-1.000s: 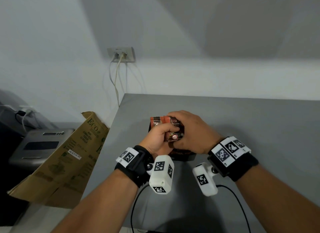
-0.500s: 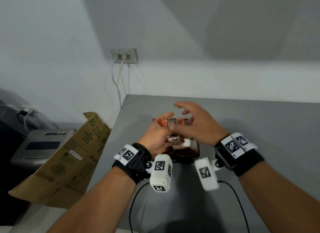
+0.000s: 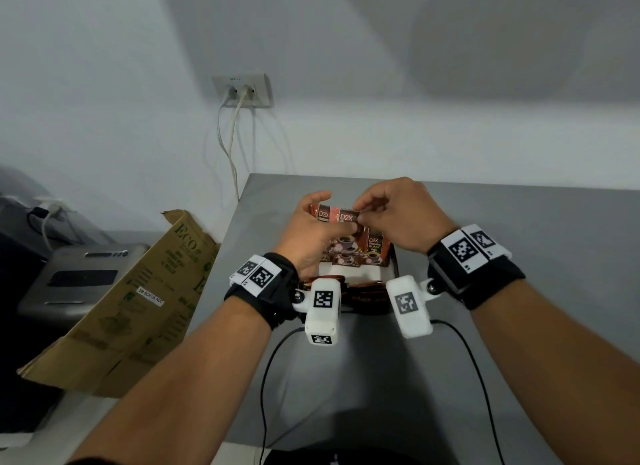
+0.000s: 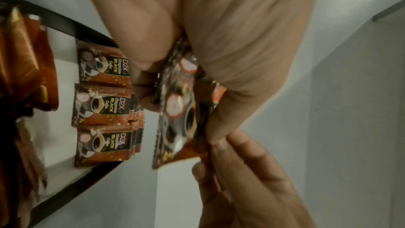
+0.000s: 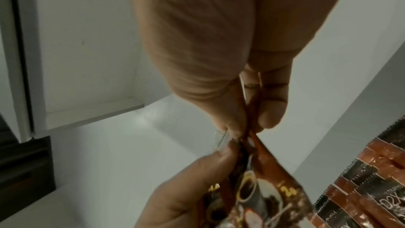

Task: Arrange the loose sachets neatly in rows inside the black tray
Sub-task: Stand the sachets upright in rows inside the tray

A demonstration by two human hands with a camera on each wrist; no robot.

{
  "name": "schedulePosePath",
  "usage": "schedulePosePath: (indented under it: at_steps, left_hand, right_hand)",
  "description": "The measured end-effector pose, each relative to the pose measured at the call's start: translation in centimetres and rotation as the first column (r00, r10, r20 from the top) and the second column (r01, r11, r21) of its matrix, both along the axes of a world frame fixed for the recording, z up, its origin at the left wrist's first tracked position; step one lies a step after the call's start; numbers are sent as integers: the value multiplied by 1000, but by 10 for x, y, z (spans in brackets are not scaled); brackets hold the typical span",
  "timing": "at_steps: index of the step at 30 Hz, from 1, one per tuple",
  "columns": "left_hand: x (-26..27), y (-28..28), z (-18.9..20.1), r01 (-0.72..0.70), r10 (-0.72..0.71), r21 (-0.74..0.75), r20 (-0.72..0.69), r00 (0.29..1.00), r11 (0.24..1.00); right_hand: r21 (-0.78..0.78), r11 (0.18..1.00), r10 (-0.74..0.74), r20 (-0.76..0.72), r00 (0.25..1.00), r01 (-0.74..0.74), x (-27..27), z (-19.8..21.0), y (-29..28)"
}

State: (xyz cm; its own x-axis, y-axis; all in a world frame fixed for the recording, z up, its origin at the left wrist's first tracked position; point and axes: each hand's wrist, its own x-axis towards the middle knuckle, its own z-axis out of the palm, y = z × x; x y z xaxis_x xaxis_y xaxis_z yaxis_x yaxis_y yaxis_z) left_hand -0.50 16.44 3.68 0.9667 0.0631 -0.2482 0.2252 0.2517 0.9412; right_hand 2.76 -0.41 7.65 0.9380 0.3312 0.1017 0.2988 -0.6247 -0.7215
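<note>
both grips pinch sachets | glossy brown-black, D2X coffee print | above black tray

Your tray sits on the table, sachets in a row inside. Apparently more lie heaped nearer you.

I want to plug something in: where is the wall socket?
In the head view, the wall socket sits on the white wall, above and left of the grey table's far-left corner.
</note>
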Motion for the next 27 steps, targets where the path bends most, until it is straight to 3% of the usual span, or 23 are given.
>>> schedulePosePath:
  at_steps: [3,6,11,17,27]
  left_hand:
    - [9,20,-10,-89,91,36,-51,995,995]
    - [15,37,-19,-154,160,71,-85,983,986]
    - [21,38,-33,-140,153,111,-120,981,984]
    - [19,34,-43,-98,117,112,-180,977,989]
    - [17,31,-41,-41,63,99,-228,972,994]
  right_hand:
    - [-39,997,-69,-23,997,68,19,-11,-17]
    - [-218,970,-113,-9,994,109,33,-38,-32]
    - [-357,933,-93,-122,988,44,38,-83,-32]
    - [-420,908,-95,-176,980,13,41,-97,-30]
    - [-433,899,-118,-79,990,72,42,-109,-26]
